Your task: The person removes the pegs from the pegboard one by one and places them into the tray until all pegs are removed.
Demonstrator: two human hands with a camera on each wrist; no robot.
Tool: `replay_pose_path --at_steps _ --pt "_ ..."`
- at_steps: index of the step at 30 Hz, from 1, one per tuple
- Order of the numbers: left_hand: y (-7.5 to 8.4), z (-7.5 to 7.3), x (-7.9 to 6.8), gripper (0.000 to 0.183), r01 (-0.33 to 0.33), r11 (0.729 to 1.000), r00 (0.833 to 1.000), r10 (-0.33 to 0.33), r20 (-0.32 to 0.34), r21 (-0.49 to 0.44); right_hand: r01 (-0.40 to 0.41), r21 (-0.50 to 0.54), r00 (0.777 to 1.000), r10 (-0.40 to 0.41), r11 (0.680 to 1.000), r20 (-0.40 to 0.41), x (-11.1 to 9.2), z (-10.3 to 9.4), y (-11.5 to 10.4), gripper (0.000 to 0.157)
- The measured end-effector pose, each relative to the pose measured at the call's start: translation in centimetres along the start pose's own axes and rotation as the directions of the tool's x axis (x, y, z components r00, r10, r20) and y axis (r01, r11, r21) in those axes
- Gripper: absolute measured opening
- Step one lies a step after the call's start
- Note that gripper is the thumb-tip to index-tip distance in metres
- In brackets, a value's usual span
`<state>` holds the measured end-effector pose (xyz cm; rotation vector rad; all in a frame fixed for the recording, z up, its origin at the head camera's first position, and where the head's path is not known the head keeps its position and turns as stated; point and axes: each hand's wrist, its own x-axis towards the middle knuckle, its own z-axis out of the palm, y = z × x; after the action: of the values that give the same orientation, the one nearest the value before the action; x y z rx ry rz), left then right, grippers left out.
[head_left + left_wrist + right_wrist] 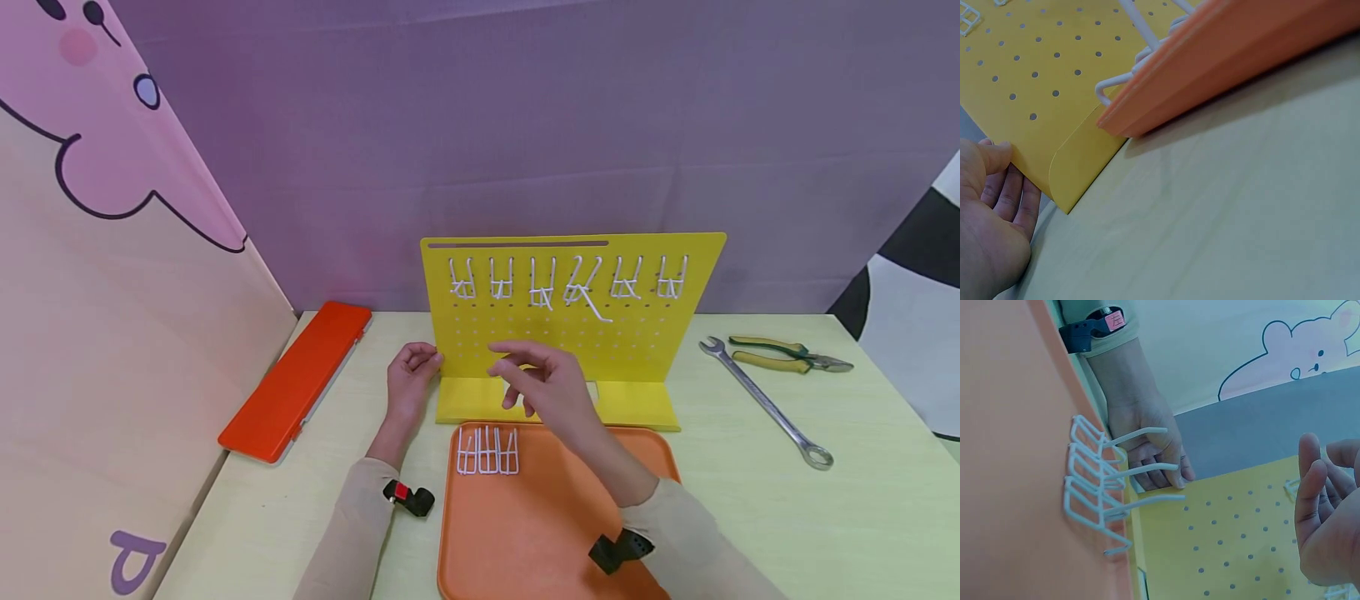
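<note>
A yellow pegboard (551,358) stands upright on its base, with several white wire hooks (542,283) hung in a row near its top. My left hand (411,379) pinches the board's left edge low down, thumb in front and fingers behind, as the left wrist view shows. In front of the board lies an orange tray (517,533). Three more white hooks (487,452) sit side by side at the tray's far left corner. My right hand (551,387) hovers before the board above the tray's far side, its fingers loosely bent and holding nothing.
To the left lies a red-lidded case (300,383), set at a slant. A combination wrench (765,402) and pliers with yellow-green handles (787,354) lie on the light table (862,533) at the right. A purple cloth wall (555,125) rises behind the board.
</note>
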<state>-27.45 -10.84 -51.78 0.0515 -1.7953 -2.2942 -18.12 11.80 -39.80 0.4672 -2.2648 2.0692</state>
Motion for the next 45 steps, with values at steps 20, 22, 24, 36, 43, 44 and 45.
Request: replay_pose_path --at_steps 20,22,24,36,43,44,45 --pt "0.0 0.0 0.0 0.019 -0.006 1.000 1.000 0.006 -0.001 -0.006 0.135 -0.030 0.991 -0.135 0.990 -0.009 2.2 3.1 -1.8 0.045" --pt "0.0 0.0 0.0 0.019 -0.010 1.000 1.000 0.010 -0.003 -0.005 0.140 -0.038 0.990 -0.141 0.989 -0.011 2.5 3.3 -2.0 0.046" --pt "-0.1 0.0 0.0 0.019 -0.012 1.000 1.000 0.012 -0.004 -0.002 0.151 -0.047 0.988 -0.152 0.987 -0.013 2.8 3.5 -2.2 0.048" --pt "0.0 -0.1 0.0 0.014 -0.003 1.000 1.000 0.003 0.000 0.027 0.179 -0.045 0.984 -0.179 0.983 0.003 4.7 4.6 -1.7 0.057" --pt "0.2 0.0 -0.1 0.009 -0.003 1.000 1.000 0.003 0.009 0.008 0.197 -0.073 0.980 -0.198 0.978 -0.009 5.5 5.2 -1.6 0.054" --pt "0.2 0.0 -0.1 0.008 -0.003 1.000 1.000 0.003 0.011 0.010 0.199 -0.078 0.980 -0.201 0.977 -0.011 5.5 5.3 -1.6 0.052" --pt "0.2 0.0 -0.1 0.009 -0.003 1.000 1.000 0.003 0.014 0.014 0.202 -0.084 0.979 -0.204 0.976 -0.013 5.6 5.4 -1.6 0.051"
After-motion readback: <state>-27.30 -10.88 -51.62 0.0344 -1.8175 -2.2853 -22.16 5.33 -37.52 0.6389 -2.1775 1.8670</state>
